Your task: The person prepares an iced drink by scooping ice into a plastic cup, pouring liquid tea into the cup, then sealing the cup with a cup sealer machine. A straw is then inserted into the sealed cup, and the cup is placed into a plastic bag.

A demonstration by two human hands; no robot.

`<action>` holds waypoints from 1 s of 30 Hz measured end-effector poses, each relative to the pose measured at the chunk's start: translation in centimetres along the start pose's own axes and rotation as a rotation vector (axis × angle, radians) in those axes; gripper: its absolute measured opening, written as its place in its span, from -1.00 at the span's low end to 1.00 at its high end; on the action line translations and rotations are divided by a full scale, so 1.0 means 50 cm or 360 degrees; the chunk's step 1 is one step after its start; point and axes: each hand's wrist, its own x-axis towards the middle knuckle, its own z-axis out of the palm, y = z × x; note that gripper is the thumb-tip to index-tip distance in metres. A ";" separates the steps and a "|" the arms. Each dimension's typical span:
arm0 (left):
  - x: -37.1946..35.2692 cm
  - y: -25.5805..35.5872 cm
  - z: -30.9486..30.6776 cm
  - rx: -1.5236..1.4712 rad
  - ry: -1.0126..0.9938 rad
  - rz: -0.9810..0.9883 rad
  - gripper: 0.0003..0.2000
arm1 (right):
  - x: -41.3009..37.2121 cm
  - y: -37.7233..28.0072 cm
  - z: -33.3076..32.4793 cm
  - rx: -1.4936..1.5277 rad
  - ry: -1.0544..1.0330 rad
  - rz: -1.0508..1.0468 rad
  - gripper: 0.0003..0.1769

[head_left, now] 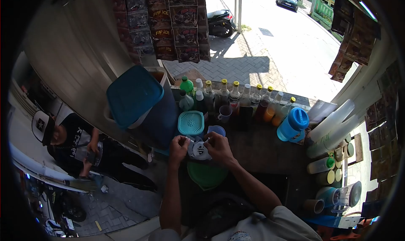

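Between my two hands, a small white plastic bag [200,150] with dark print hangs above a green basin [206,176]. The fingers of my left hand [179,149] are pinched on its left upper corner. On the opposite side, my right hand [219,148] grips the right upper corner between thumb and fingers. What lies inside the bag cannot be made out. Just beyond my hands are a light teal container with a ribbed lid [191,123] and a pale blue cup [216,130], partly hidden by my right hand.
Several bottles [234,93] line the counter's far edge beside a clear mug [225,113]. A blue jug [293,125] stands right, near plastic cups and jars [321,165]. A large blue-lidded bin [137,95] is at left. A person [84,144] holding a phone stands beyond it.
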 end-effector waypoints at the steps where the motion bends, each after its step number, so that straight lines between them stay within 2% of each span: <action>1: 0.001 -0.007 -0.007 0.0006 0.0014 -0.0004 -0.85 | 0.003 0.009 0.016 -0.0001 -0.0004 -0.0001 -0.78; 3: 0.003 -0.020 -0.015 -0.0043 0.0022 -0.0122 -0.86 | 0.010 0.029 0.044 0.0055 0.0008 -0.0012 -0.78; 9: 0.008 -0.051 -0.019 0.0115 0.0066 -0.0106 -0.84 | 0.027 0.049 0.084 0.0154 -0.0026 0.0065 -0.72; 15: 0.015 -0.049 -0.020 0.0220 0.0086 -0.0059 -0.86 | 0.035 0.060 0.087 0.0102 -0.0013 -0.0045 -0.71; 17: 0.016 -0.057 -0.025 0.0327 0.0051 -0.0087 -0.83 | 0.027 0.046 0.071 -0.0051 -0.0108 0.0060 -0.68; 18: 0.015 -0.061 -0.025 0.0435 0.0021 -0.0114 -0.80 | 0.018 0.039 0.062 -0.0047 -0.0092 0.0069 -0.68; 19: 0.009 -0.050 -0.025 0.0441 0.0000 -0.0103 -0.80 | 0.006 0.034 0.051 -0.0306 0.0022 -0.0013 -0.67; 20: -0.004 -0.018 -0.029 0.0686 0.0121 0.0017 -0.77 | -0.008 0.033 0.039 -0.0565 0.0139 -0.0091 -0.65; 21: -0.015 0.018 -0.035 0.0927 0.0243 0.0156 -0.73 | -0.020 0.039 0.024 -0.0561 0.0177 -0.0082 -0.65; 24: -0.052 0.160 -0.069 0.0581 0.0265 0.0287 -0.71 | -0.049 0.056 -0.055 -0.0511 0.0342 -0.0043 -0.71; 25: -0.064 0.203 -0.086 0.0429 0.0249 0.0351 -0.72 | -0.065 0.056 -0.092 -0.0305 0.0377 -0.0047 -0.75; 26: -0.084 0.254 -0.107 0.0216 0.0158 0.0424 -0.72 | -0.084 0.048 -0.126 -0.0100 0.0410 -0.0055 -0.80; 27: -0.108 0.306 -0.132 0.0003 0.0057 0.0486 -0.73 | -0.106 0.017 -0.166 -0.0100 0.0485 -0.0047 -0.80; 28: -0.136 0.352 -0.159 0.0064 0.0004 0.0666 -0.75 | -0.134 -0.032 -0.209 -0.0093 0.0585 -0.0092 -0.85; 29: -0.167 0.387 -0.181 0.0088 0.0013 0.0882 -0.60 | -0.166 -0.070 -0.245 -0.0089 0.0679 -0.0132 -0.90; 30: -0.195 0.417 -0.201 0.0089 -0.0009 0.1197 -0.58 | -0.198 -0.092 -0.274 -0.0099 0.0739 -0.0110 -0.90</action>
